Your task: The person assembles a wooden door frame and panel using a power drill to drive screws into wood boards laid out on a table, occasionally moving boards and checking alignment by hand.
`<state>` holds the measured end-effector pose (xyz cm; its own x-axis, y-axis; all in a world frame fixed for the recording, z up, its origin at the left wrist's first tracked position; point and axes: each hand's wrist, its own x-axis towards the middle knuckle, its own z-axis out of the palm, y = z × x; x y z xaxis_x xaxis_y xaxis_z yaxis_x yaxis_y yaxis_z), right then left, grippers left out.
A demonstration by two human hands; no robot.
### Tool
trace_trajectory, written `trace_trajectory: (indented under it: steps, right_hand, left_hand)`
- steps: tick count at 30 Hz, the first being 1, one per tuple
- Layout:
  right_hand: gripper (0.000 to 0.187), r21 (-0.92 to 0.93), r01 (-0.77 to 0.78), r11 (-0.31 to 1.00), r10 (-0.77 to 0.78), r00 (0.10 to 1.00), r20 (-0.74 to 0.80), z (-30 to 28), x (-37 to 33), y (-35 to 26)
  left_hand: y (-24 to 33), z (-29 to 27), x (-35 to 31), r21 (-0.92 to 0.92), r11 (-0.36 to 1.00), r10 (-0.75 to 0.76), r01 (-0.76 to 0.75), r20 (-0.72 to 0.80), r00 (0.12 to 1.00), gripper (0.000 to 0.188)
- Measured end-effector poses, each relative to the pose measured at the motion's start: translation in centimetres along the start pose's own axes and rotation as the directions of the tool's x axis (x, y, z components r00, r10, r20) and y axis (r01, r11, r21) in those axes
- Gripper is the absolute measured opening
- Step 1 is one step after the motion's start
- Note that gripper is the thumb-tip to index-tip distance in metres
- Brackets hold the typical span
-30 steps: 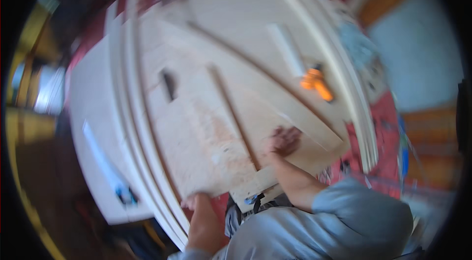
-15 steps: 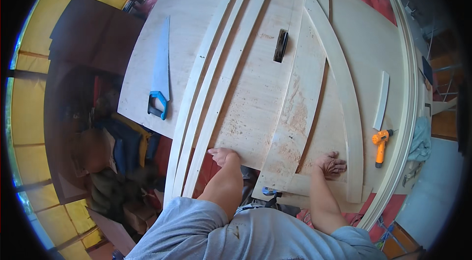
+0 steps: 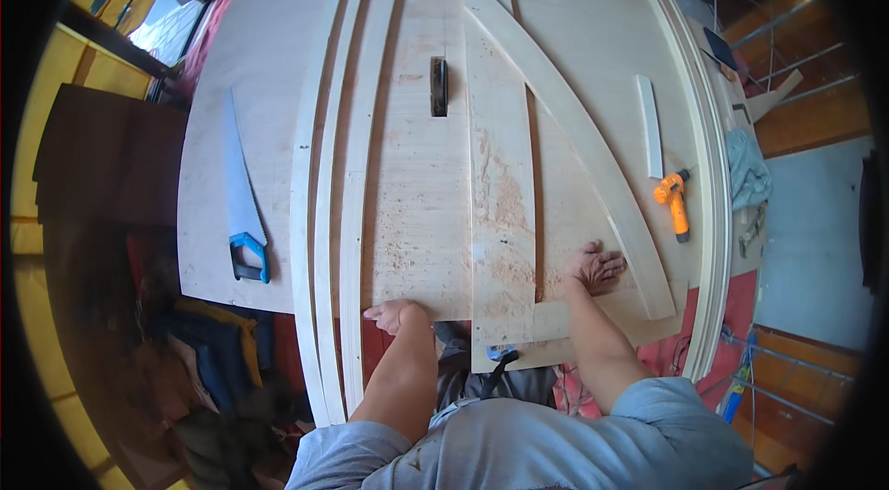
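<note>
I log a pale, sawdust-flecked plywood sheet (image 3: 421, 212) lying flat at centre, my left hand (image 3: 396, 314) curled over its near edge, my right hand (image 3: 597, 268) spread open on the long curved plank (image 3: 574, 133), a blue-handled handsaw (image 3: 243, 203) left, an orange drill (image 3: 674, 201) right.

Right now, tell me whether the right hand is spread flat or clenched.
Spread flat: the right hand lies palm down, fingers fanned, on the wooden board.

1. We record bright, even daylight over the pale plywood sheet (image 3: 278, 73).
2. We note soft, short shadows and no harsh glare.
3. We log strong fisheye bending and a black vignette at the rim.
4. We find focus sharp centrally.
</note>
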<state>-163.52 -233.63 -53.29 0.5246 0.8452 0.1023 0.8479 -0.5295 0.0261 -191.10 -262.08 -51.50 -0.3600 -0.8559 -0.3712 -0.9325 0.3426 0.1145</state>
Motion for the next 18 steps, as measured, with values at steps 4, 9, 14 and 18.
trace_trajectory:
  steps: [4, 9, 14, 18]
  right_hand:
    - [0.082, -0.022, 0.022, 1.000, -0.021, 1.000, 0.020, -0.2, -0.7, -0.4]
    - [0.083, 0.002, 0.022, 1.000, -0.022, 1.000, -0.014, 0.0, -0.6, -0.1]
    - [0.082, -0.003, 0.037, 0.999, -0.037, 0.998, -0.047, 1.1, -0.4, 0.3]
    - [0.082, 0.003, 0.046, 0.999, -0.046, 0.998, -0.038, 0.4, -0.6, -0.1]
  left_hand:
    - [0.7, -1.5, -0.7, -0.108, 0.989, -0.103, 0.104, 0.014, 0.995, 0.077]
    - [1.1, -2.8, -1.5, -0.181, 0.964, -0.175, 0.194, 0.119, 0.977, 0.082]
    - [0.9, -1.9, -0.8, -0.174, 0.961, -0.201, 0.216, 0.098, 0.975, 0.082]
    - [0.4, -0.2, 1.0, -0.143, 0.961, -0.229, 0.238, 0.077, 0.970, 0.082]
